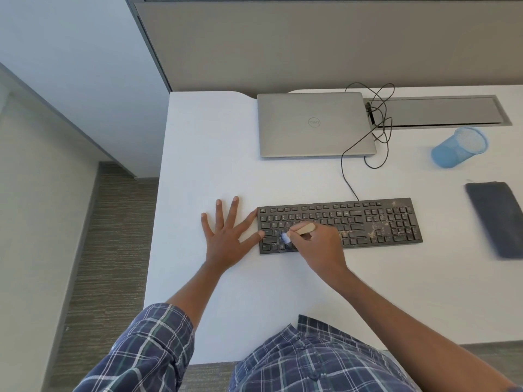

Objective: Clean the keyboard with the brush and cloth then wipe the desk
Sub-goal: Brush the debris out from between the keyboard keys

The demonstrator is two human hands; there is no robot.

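A black keyboard (376,222) lies on the white desk (215,148), with brownish crumbs scattered over its right half. My right hand (319,244) grips a small brush (297,232) by its wooden handle, and the pale bristles touch the keys at the keyboard's lower left. My left hand (226,236) lies flat on the desk with fingers spread, its thumb and forefinger against the keyboard's left edge. A dark grey cloth (498,219) lies folded on the desk to the right of the keyboard.
A shut silver laptop (314,125) sits behind the keyboard. The keyboard's black cable (379,131) loops beside it toward a grey cable tray (441,111). A blue mesh cup (458,148) stands at the back right. A grey partition rises behind the desk.
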